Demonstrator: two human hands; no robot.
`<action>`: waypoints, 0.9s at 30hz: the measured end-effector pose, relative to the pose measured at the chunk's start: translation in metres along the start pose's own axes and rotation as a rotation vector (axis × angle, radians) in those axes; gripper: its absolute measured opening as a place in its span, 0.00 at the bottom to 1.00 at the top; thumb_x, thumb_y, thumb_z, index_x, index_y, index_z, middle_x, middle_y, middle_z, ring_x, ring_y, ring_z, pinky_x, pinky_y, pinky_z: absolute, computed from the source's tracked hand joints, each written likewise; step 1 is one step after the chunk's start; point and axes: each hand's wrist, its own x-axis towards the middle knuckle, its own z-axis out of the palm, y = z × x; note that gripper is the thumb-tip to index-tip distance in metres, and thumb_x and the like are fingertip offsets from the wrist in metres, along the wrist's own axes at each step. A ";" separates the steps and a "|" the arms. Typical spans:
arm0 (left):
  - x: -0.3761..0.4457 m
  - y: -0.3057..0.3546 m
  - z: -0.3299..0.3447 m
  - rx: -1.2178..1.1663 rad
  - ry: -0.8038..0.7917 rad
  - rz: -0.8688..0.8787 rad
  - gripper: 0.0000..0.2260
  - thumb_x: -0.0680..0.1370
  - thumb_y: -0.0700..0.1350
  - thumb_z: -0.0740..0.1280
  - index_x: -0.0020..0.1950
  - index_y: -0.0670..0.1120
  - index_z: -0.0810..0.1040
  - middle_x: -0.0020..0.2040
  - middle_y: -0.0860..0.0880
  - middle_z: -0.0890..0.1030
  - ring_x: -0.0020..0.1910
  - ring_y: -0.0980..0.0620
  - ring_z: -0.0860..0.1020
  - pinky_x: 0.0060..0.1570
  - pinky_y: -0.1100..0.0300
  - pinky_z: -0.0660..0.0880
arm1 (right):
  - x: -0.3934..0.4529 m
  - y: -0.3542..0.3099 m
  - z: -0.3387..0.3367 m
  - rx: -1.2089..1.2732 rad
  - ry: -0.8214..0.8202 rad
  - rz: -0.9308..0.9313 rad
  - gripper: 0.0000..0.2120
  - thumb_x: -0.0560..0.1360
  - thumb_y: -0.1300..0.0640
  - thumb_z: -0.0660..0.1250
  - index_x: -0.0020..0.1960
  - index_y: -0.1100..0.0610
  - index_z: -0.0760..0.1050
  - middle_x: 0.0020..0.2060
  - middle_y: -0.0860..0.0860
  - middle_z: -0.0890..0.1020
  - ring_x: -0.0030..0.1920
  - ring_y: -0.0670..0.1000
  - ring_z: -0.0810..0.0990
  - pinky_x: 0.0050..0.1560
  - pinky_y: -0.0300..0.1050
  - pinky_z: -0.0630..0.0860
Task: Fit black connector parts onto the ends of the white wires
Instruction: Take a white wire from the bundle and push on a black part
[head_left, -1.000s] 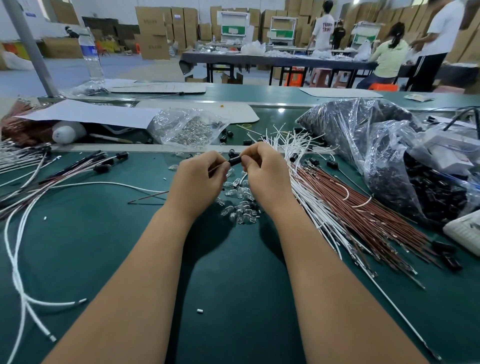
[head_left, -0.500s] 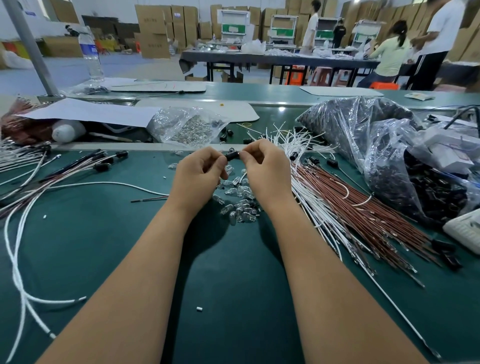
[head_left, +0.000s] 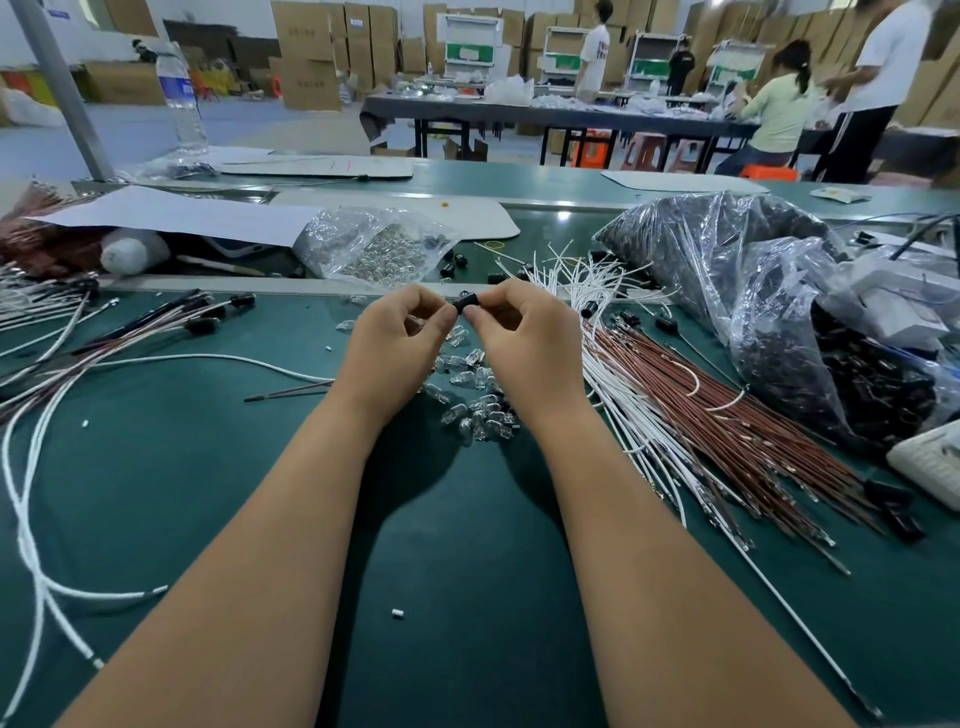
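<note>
Left hand: the left hand (head_left: 397, 340) is raised just above the desk (head_left: 208, 467), its fingers curled, thumb and fingertips pinching the left end of the black connector part (head_left: 466, 301).
Right hand: the right hand (head_left: 524, 338) mirrors it, its fingers curled and pinching the right end of the same part, so the two hands meet at it.
Black connector part: small, dark and roughly cylindrical, lying level between the two sets of fingertips, above the pile of bulbs. Whether a wire is in it cannot be told.
Bulbs: a loose heap of small clear glass bulbs (head_left: 475, 405) lies on the desk under and between the wrists.
White wires: a fanned bundle of white wires (head_left: 618, 374) lies just right of the right hand, its far ends spread toward the back of the desk.
Brown wires: a bundle of brown wires (head_left: 737, 415) lies beside the white ones, further right, with metal terminals at the near ends.
Finished leads: at the left, white and brown leads (head_left: 130, 338) with black ends lie across the desk, and long white cable loops run toward the near edge.
Bags: a clear bag of black parts (head_left: 779, 322) sits at the right; a smaller clear bag of bulbs (head_left: 374, 249) sits behind the hands.
Loose parts: several black connectors (head_left: 667, 325) lie scattered near the far ends of the white wires.
</note>
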 end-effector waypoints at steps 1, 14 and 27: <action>0.001 0.000 0.000 -0.028 -0.014 -0.008 0.05 0.79 0.42 0.66 0.45 0.42 0.78 0.31 0.52 0.75 0.26 0.62 0.68 0.30 0.68 0.66 | 0.000 0.001 0.000 0.007 0.002 0.000 0.03 0.72 0.61 0.72 0.44 0.60 0.82 0.37 0.51 0.83 0.38 0.50 0.80 0.44 0.50 0.78; 0.005 -0.005 -0.003 -0.167 -0.075 -0.027 0.10 0.77 0.36 0.69 0.44 0.52 0.78 0.34 0.47 0.77 0.34 0.53 0.71 0.36 0.63 0.69 | 0.005 -0.003 0.000 0.326 -0.077 0.190 0.07 0.70 0.67 0.73 0.46 0.58 0.81 0.37 0.50 0.83 0.37 0.44 0.81 0.42 0.37 0.79; 0.003 -0.003 -0.004 -0.234 -0.015 0.033 0.12 0.76 0.33 0.67 0.44 0.51 0.78 0.39 0.51 0.81 0.38 0.59 0.78 0.45 0.66 0.75 | 0.002 -0.014 0.004 0.528 -0.119 0.168 0.11 0.65 0.72 0.75 0.42 0.60 0.80 0.32 0.51 0.80 0.33 0.43 0.77 0.38 0.35 0.76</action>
